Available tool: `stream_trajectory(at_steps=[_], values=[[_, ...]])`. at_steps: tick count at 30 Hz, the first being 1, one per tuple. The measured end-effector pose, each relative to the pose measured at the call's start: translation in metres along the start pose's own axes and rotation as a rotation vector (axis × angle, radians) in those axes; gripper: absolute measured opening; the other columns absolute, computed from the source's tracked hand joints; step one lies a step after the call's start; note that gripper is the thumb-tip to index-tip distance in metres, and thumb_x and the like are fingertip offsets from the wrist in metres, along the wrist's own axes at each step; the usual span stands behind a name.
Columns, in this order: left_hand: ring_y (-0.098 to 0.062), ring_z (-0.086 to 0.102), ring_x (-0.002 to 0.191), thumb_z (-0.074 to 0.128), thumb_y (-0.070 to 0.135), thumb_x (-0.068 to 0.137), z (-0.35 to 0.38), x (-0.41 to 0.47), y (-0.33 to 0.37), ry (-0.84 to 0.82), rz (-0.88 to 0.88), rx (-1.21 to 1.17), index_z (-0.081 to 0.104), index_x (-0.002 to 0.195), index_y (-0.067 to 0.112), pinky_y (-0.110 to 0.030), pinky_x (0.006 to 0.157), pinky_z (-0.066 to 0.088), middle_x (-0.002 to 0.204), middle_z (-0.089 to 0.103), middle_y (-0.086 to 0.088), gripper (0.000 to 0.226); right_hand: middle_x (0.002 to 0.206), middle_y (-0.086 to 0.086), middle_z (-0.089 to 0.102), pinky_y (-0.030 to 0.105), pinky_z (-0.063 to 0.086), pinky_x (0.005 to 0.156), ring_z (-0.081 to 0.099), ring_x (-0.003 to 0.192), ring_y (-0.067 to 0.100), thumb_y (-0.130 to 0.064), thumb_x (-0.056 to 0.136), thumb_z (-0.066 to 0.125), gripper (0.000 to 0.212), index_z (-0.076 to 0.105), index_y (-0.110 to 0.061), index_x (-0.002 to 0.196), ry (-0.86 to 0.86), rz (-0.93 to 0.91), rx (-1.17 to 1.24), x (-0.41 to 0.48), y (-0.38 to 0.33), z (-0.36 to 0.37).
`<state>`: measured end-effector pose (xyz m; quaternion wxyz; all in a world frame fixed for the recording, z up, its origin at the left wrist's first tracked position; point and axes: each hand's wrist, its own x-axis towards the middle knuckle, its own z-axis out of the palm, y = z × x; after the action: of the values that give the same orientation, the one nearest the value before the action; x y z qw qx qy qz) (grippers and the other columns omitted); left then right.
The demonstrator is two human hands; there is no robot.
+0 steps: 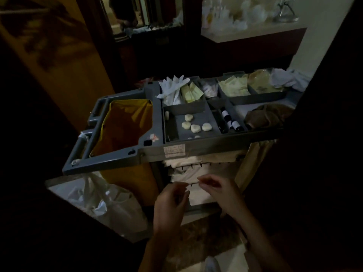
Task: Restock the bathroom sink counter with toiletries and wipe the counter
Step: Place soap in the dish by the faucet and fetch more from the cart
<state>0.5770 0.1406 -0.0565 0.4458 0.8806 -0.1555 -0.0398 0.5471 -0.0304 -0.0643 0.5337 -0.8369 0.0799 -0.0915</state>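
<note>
A grey housekeeping cart point(153, 154) stands in front of me in dim light. Its top tray holds several round white soaps point(194, 127), small dark bottles with white labels point(230, 123), pale green sachets point(233, 88) and white gloves point(172, 87). Folded white linen point(188, 169) lies on the shelves below. My left hand point(170, 201) and my right hand point(218, 189) hover close together before that linen, fingers curled. It is too dark to tell whether either pinches anything. The lit bathroom counter point(253, 33) shows far behind the cart.
A yellow waste bag point(125, 126) hangs open in the cart's left end. A clear plastic bag point(106, 203) hangs low at the left. A brown cloth point(267, 114) and white cloths point(288, 79) lie at the cart's right end. Dark walls close in on both sides.
</note>
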Motion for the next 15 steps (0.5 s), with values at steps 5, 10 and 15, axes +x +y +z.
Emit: stream_trajectory(at_steps=[5,10,15], values=[[0.004,0.059,0.096,0.064,0.021,0.089,0.02,0.064,0.021,0.004,0.016,0.019,0.061,0.109,0.033,-0.013,0.079,0.051,0.106,0.061,0.019,0.023,0.097,-0.018,0.068,0.016,0.051,0.084,0.061,0.095,-0.006,-0.019,0.086,0.069,0.024,0.065,-0.041,0.095,0.037,0.007,0.031,0.073,0.017,-0.037],[0.004,0.058,0.098,0.063,0.021,0.09,0.024,0.104,0.018,0.023,-0.034,0.06,0.056,0.107,0.039,-0.014,0.079,0.051,0.106,0.06,0.021,0.026,0.097,-0.019,0.066,0.015,0.05,0.081,0.06,0.096,-0.008,-0.019,0.086,0.067,0.025,0.062,-0.041,0.095,0.01,0.004,0.012,0.116,0.026,-0.042],[0.009,0.056,0.097,0.061,0.019,0.09,0.018,0.154,0.013,0.085,-0.016,0.084,0.055,0.106,0.041,-0.01,0.077,0.048,0.101,0.059,0.024,0.028,0.097,-0.018,0.067,0.01,0.048,0.077,0.062,0.092,-0.006,-0.015,0.086,0.068,0.023,0.065,-0.036,0.094,0.009,-0.001,0.047,0.163,0.023,-0.043]])
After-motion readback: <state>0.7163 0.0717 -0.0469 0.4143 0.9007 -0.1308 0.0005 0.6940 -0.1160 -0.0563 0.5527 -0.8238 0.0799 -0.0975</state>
